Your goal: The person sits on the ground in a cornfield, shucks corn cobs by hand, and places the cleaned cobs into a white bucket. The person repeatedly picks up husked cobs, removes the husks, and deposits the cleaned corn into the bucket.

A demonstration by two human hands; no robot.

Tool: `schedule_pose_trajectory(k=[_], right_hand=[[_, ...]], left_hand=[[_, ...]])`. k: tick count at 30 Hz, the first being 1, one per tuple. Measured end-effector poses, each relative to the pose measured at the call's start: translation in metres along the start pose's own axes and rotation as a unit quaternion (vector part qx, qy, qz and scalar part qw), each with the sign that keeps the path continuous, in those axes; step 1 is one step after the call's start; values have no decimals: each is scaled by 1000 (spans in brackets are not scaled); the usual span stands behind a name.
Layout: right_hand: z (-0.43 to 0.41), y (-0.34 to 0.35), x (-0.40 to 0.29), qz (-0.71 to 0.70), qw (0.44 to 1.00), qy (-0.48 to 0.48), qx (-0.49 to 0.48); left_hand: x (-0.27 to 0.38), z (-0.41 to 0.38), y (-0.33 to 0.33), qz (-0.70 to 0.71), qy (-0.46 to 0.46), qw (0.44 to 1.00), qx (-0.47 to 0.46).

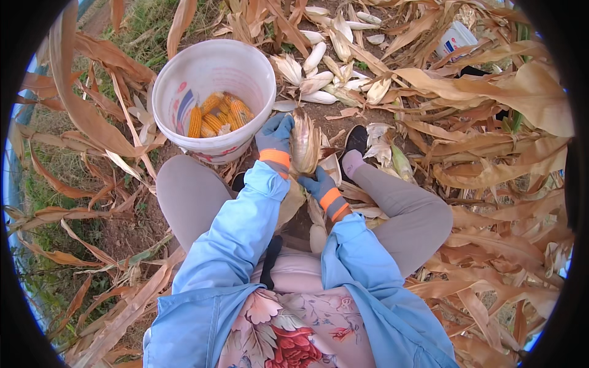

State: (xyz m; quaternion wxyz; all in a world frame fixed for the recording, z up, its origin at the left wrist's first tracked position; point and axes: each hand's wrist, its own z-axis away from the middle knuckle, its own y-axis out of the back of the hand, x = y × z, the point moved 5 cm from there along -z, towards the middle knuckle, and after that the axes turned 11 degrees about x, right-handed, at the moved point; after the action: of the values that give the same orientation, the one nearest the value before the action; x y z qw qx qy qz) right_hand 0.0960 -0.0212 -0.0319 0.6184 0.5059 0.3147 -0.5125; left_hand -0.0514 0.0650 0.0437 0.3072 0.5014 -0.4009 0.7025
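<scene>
Between my knees I hold an ear of corn [304,145] still wrapped in dry, pale husk. My left hand [275,131], in a blue-grey work glove with an orange cuff, grips the ear's upper left side. At its lower end, the fingers of my right hand [318,184], gloved the same way, are closed on the ear's base or husk. Just left of the ear stands a white plastic bucket [168,117]. Several bare orange-yellow corn cobs [212,123] lie in its bottom. My palms and some fingertips are hidden.
Pale husks [317,83] lie scattered on the soil ahead. Dry corn stalks and leaves [487,133] crowd the right side, and more leaves [101,133] hang at the left. A second white bucket [455,40] lies tipped at the far right. Green grass [152,27] grows at the far left.
</scene>
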Motion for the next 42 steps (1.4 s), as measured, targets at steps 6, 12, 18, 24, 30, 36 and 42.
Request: schedule_pose_trajectory(k=[6, 12, 18, 24, 30, 36, 42], right_hand=[[-13, 45, -89, 23, 962, 215, 163], [-14, 31, -138, 86, 947, 287, 114], [-23, 31, -94, -313, 941, 92, 94], [-42, 44, -71, -366, 919, 1, 148], [-65, 55, -46, -443, 862, -18, 245], [-75, 68, -24, -515, 811, -105, 256], [-125, 93, 58, -348, 921, 39, 174]], left_hand=[[-17, 8, -9, -12, 40, 998, -52], [-31, 18, -14, 70, 75, 992, -70], [-54, 15, -4, 106, 159, 982, -5], [-66, 21, -5, 165, 277, 945, -61], [-72, 36, -17, 294, 296, 905, -82], [-82, 37, -16, 348, 394, 849, -51], [-64, 40, -21, 388, 410, 817, -118]])
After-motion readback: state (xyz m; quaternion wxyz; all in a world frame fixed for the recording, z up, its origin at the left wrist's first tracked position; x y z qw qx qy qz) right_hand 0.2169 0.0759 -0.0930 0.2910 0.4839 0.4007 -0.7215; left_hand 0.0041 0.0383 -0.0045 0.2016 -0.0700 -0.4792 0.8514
